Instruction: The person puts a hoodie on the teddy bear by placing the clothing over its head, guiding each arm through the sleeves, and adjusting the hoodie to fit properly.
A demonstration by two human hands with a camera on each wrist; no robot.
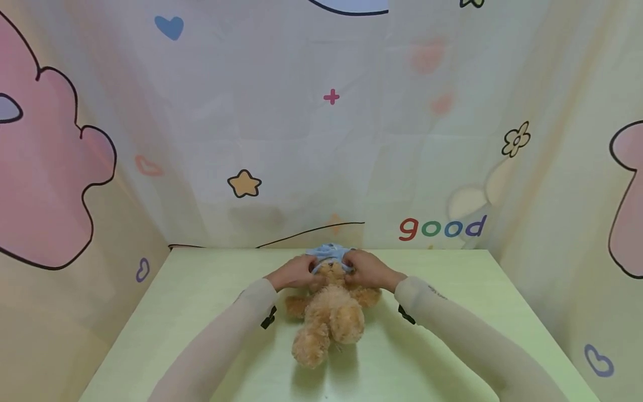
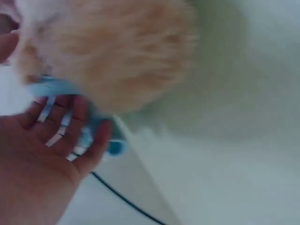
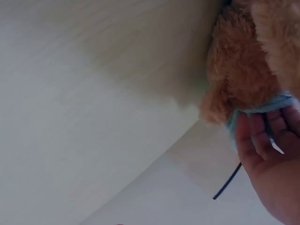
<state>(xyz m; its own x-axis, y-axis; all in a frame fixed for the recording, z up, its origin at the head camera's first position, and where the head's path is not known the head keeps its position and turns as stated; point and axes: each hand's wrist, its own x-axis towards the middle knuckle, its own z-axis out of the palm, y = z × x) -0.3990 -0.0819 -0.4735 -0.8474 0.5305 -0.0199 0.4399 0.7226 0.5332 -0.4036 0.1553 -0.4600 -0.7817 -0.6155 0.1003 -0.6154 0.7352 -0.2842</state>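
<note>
Just below frame centre, left hand (image 1: 297, 272) and right hand (image 1: 372, 270) fingers grip the bear's (image 1: 326, 307) blue cap (image 1: 329, 253), which uneven tugging could skew.

Plush bear laid out, with a light-blue cloth held across its head.

The plush bear (image 1: 321, 312), covered in fluffy golden-brown fur, is laid face-up on a pale green tabletop (image 1: 211, 285), its feet pointed toward the person and its head away. Its arms are spread to the sides and its rounded legs are parted. The light-blue cloth (image 1: 329, 252) is wrapped over the top of the bear's head, above the dark nose, with its edge brought down at both sides of the face. It is gripped at one side of the bear's head by the left hand (image 1: 298, 272) and at the other by the right hand (image 1: 373, 271).
</note>
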